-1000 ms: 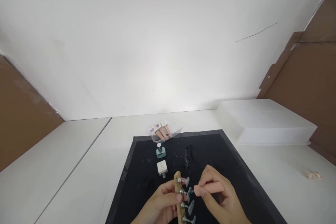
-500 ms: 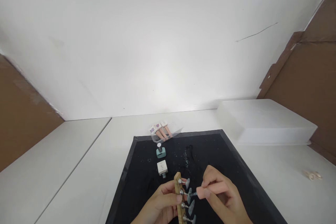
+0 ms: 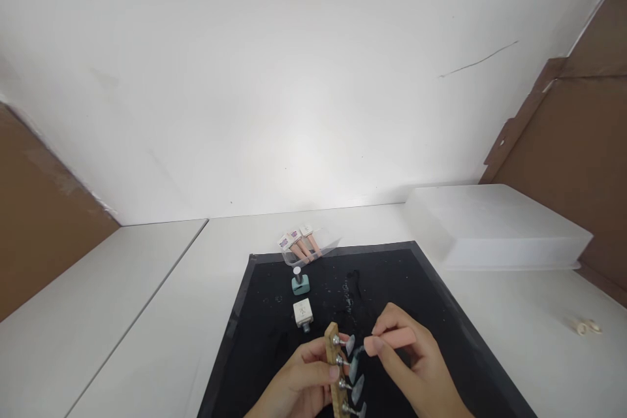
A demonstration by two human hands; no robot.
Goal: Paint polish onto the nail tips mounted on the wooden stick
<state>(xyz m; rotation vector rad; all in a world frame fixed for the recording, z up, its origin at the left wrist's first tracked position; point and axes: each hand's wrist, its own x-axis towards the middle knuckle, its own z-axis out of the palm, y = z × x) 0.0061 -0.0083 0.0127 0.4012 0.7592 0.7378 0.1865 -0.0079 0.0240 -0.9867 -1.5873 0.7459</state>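
Note:
My left hand (image 3: 306, 379) grips a narrow wooden nail stand (image 3: 332, 359), held nearly upright. Several false nails stick out to its right on metal posts, coloured grey to teal. Between the thumb and fingers of my right hand (image 3: 416, 362) is a nail polish brush with a pink handle (image 3: 392, 341). Its dark tip meets the upper end of the second false nail (image 3: 353, 366) from the top. Beyond the stand lie a small white square bottle (image 3: 302, 312) with a grey end and a teal bottle (image 3: 300, 285) with a grey neck.
A clear tray (image 3: 326, 240) of pink-handled brushes with white labels sits at the back edge of the black mat (image 3: 392, 274). To the right are a white box (image 3: 514, 228) and small cream rings (image 3: 582, 328). A white wall stands behind.
My right hand has shifted slightly left and up with the brush. The tip has gone from the middle of the second nail to its upper end. My left hand stays put.

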